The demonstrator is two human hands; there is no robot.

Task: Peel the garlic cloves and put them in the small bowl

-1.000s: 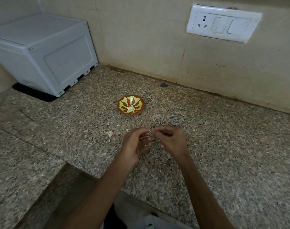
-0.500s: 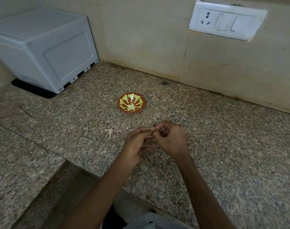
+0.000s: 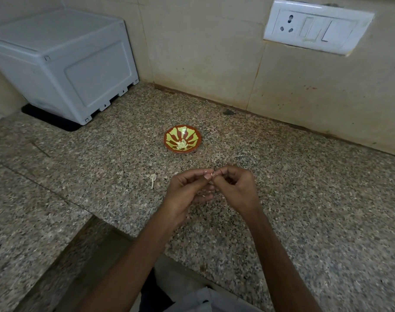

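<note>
Pinching grip, head view, single entry. The left hand (image 3: 187, 190) and right hand (image 3: 234, 188) meet fingertip to fingertip above the countertop (image 3: 304, 199). Both are narrowed onto one garlic clove (image 3: 212, 175), a pale sliver showing between the nails. The fingers of both hands are curled. The clove is too small and too covered to give its long axis or to show how much skin remains.

Key relation: the small bowl (image 3: 197, 137) stands beyond the grip and a little to its left, well apart, with nothing between. The left hand is the nearer of the two. Judged step: peeling under way, and the drop into the bowl not yet due.

Count:
- Hands: two, both on the clove.
- Clove in the grip: one.
- Small bowl: one, red with yellow-green petals.
- Peeled cloves (image 3: 182, 144): a small pale heap at the bowl's bottom, number not legible.
- Stalk scrap (image 3: 153, 179): one, lying left of the grip, near the left hand.
- White housing (image 3: 68, 64): one, far left and beyond the grip.
- Switch plate (image 3: 316, 30): one, on the wall beyond and right of the grip.
</note>
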